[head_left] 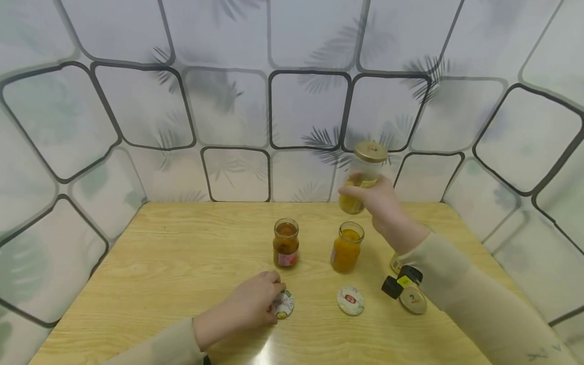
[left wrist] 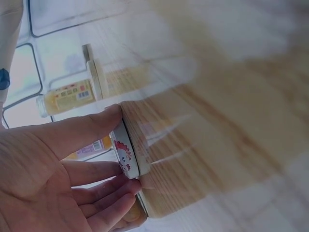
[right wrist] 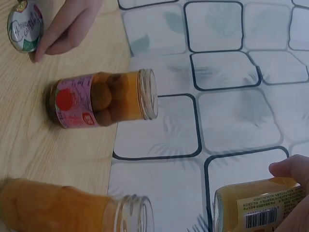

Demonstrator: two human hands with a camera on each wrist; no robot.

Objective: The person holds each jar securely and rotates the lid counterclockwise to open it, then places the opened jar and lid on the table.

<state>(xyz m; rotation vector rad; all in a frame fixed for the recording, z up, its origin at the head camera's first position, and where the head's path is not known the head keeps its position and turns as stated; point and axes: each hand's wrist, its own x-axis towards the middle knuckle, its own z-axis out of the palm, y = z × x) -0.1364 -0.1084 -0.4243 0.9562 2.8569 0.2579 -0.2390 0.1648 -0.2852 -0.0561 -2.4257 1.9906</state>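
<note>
My right hand grips a glass jar with a gold lid and yellowish contents, tilted and raised above the table's far part. Its barcode label shows in the right wrist view. Low on the table, my left hand holds a patterned white lid between thumb and fingers; the lid lies flat on the wood. Beyond that hand stands a lidless jar of dark fruit with a pink label. Below the raised jar is a lidless jar of orange fruit.
A second white lid lies before the orange jar. Farther right lies a gold lid. Another jar with a yellow label is mostly hidden by the right forearm. A patterned wall borders the wooden table.
</note>
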